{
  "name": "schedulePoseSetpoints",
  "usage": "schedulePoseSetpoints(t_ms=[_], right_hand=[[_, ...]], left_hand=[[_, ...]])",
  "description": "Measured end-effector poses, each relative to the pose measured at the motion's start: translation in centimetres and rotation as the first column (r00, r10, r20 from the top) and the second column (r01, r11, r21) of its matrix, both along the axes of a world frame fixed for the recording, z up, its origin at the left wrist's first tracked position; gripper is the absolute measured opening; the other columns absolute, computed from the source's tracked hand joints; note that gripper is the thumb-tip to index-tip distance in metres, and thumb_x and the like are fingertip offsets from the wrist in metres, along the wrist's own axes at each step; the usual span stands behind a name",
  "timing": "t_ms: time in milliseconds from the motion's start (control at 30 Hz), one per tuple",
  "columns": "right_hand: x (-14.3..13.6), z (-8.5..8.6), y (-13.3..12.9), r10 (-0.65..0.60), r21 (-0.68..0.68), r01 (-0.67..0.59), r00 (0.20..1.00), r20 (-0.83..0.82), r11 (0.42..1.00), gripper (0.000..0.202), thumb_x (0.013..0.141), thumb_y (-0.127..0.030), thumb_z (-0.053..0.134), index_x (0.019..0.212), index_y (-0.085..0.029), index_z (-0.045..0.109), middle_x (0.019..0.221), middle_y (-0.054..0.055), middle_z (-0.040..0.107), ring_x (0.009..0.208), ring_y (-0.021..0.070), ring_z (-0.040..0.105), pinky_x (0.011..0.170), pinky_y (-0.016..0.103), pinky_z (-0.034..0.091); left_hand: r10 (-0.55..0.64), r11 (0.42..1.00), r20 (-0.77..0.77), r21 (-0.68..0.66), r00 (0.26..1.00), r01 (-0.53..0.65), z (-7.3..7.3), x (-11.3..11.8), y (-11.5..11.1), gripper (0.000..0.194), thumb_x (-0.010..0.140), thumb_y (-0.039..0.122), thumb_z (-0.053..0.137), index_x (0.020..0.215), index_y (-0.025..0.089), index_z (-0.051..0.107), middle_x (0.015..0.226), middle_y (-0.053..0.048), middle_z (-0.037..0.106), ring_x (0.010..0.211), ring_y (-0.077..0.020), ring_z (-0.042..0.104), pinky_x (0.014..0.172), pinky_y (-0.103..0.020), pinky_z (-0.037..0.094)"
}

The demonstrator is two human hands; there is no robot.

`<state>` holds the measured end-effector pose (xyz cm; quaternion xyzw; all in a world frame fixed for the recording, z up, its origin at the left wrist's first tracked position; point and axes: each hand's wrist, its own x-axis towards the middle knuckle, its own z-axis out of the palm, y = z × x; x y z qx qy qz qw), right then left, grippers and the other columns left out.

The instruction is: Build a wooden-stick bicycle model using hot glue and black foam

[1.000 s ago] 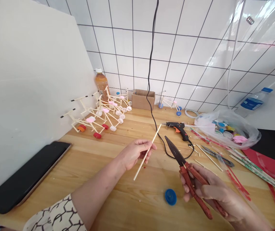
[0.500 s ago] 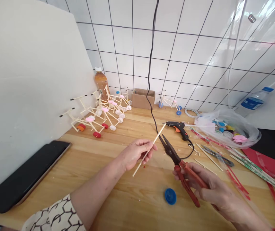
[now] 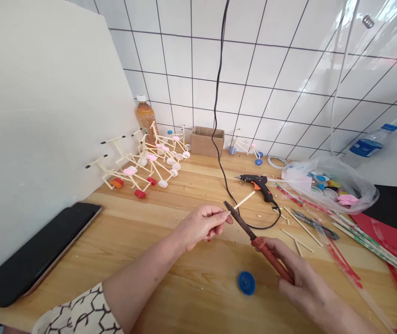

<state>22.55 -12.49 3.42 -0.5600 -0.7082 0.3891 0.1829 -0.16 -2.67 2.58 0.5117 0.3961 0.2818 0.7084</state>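
Note:
Between thumb and fingers, my left hand [image 3: 205,226] pinches a thin pale wooden stick [image 3: 245,200]. The stick points up and right, toward the trigger of the black glue gun [image 3: 258,184]. My right hand [image 3: 297,269] is wrapped round the red handles of the pliers [image 3: 243,223]. The dark jaws lie across the stick just beyond my left fingertips; whether they grip it cannot be made out. A blue bottle cap [image 3: 246,283] lies on the wooden table [image 3: 170,297] below the pliers.
Stick models with cap wheels [image 3: 131,171] stand at the left back, near a tea bottle [image 3: 145,118] and a cardboard box [image 3: 207,141]. A phone [image 3: 41,250] lies at the left. Scissors [image 3: 315,223], loose sticks and a bag of caps [image 3: 330,185] are at the right.
The pliers have moved up and left onto the stick, and their handles have come together. The stick has tilted lower toward the right, and my left hand has shifted slightly right.

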Motion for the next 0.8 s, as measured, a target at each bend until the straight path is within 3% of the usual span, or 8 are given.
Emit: schedulePoseSetpoints(t_ms=[133,400,800], right_hand=[[-0.3,-0.5,-0.1,0.029,0.097,-0.035,0.998,0.058,0.995,0.066,0.06,0.002,0.035,0.12,-0.024,0.04,0.122,0.005,0.05,0.114,0.0193,0.047,0.096,0.033,0.039],[-0.8,-1.1,-0.3,0.032,0.278,-0.056,0.995,0.09,0.959,0.068,0.059,0.004,0.035,0.12,-0.025,0.036,0.128,0.005,0.044,0.118,0.0175,0.044,0.1,0.032,0.036],[-0.5,-0.9,-0.2,0.027,0.21,-0.04,0.998,0.064,0.977,0.064,0.058,0.001,0.036,0.117,-0.023,0.04,0.13,0.008,0.041,0.122,0.0222,0.04,0.102,0.038,0.035]], left_hand=[[-0.03,0.999,-0.045,0.038,0.999,0.032,0.2,0.4,-0.5,0.03,0.076,0.04,0.054,0.077,0.012,0.063,0.05,0.004,0.047,0.042,-0.0041,0.033,0.041,-0.018,0.02],[-0.044,0.997,-0.041,0.058,0.998,0.046,0.4,0.7,-0.9,0.03,0.076,0.04,0.054,0.075,0.012,0.063,0.05,0.003,0.047,0.043,-0.0047,0.032,0.043,-0.019,0.021],[-0.046,0.999,0.014,0.03,0.999,0.045,0.7,0.7,-1.0,0.029,0.075,0.038,0.054,0.08,0.012,0.064,0.048,0.004,0.047,0.039,-0.0039,0.025,0.042,-0.02,0.016]])
